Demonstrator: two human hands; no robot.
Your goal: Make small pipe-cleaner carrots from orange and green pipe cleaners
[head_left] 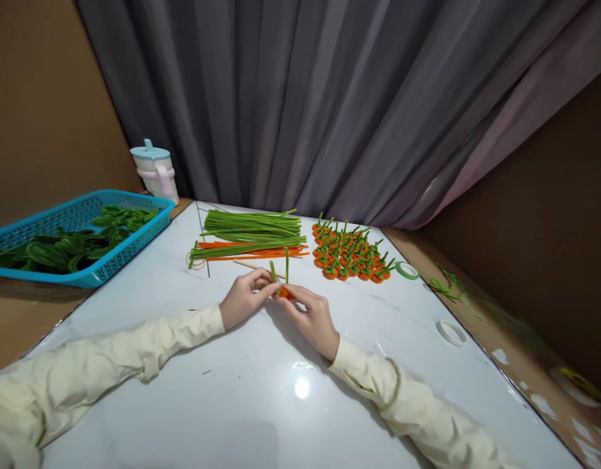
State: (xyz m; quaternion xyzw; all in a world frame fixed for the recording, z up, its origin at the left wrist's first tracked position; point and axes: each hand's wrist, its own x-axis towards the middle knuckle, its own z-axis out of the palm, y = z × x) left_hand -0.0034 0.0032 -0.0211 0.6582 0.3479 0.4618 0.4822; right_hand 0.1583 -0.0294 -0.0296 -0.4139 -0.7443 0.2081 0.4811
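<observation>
Between my two hands is a small orange pipe-cleaner piece (284, 293) with green pipe-cleaner ends standing up from it. My left hand (246, 296) pinches its left side, fingers closed. From the right, my right hand (312, 319) grips it with thumb and fingertips. Just behind the hands, a thin wooden stick (251, 265) lies on the table. Beyond it are a bundle of green pipe cleaners (254, 226) and some orange pipe cleaners (300, 251). Several finished orange pieces with green stems (349, 251) stand in rows at the back right.
A blue basket (99, 273) with green pipe-cleaner leaves (60, 251) is at the left, and a lidded cup (156, 172) behind it. To the right lie a green tape roll (406, 270), a white ring (451, 332) and green scraps (447, 286). A grey curtain (280, 98) hangs behind the white table (193, 417).
</observation>
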